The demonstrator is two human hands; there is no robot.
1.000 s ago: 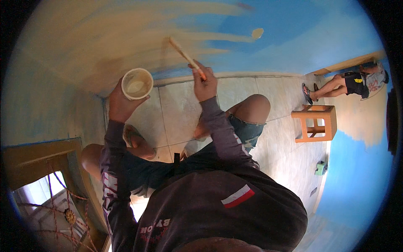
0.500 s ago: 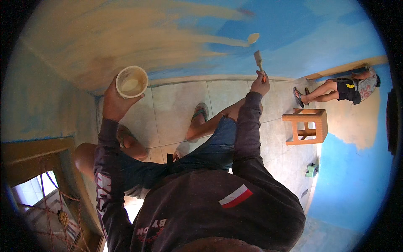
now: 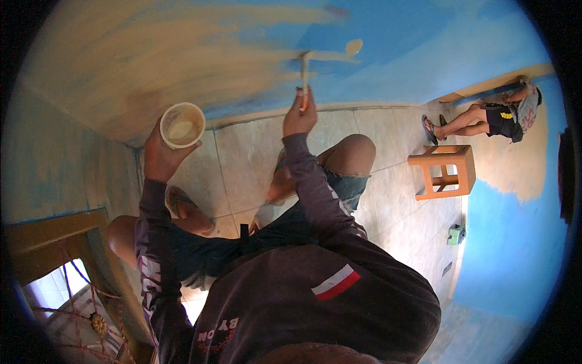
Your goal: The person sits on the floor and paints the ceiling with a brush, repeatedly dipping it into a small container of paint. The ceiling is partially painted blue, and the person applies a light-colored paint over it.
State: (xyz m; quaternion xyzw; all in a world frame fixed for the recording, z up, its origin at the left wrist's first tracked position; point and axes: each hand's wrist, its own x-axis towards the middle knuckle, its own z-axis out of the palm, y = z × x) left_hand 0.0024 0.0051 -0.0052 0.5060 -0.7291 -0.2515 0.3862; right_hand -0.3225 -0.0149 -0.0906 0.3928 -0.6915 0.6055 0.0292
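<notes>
My left hand (image 3: 161, 155) is wrapped round a round white tub (image 3: 183, 125) with pale cream paint inside, its open top facing up. In my right hand (image 3: 300, 116) is a paintbrush (image 3: 305, 79) with an orange handle, its bristles against the wall (image 3: 242, 57). Tan paint streaks cover the left of that wall, over blue. A thick cream dab of paint (image 3: 354, 47) sits on the blue just right of the brush.
A tan plastic stool (image 3: 467, 171) stands on the tiled floor (image 3: 388, 200) at the right. Beyond it another person (image 3: 485, 120) sits or crouches by the far wall. A green object (image 3: 456, 235) lies by the right wall. A wooden window frame (image 3: 57, 227) is at lower left.
My right hand has swept left with the paintbrush, from below the cream dab to the tan streaks. The tub in my left hand has shifted slightly left and down.
</notes>
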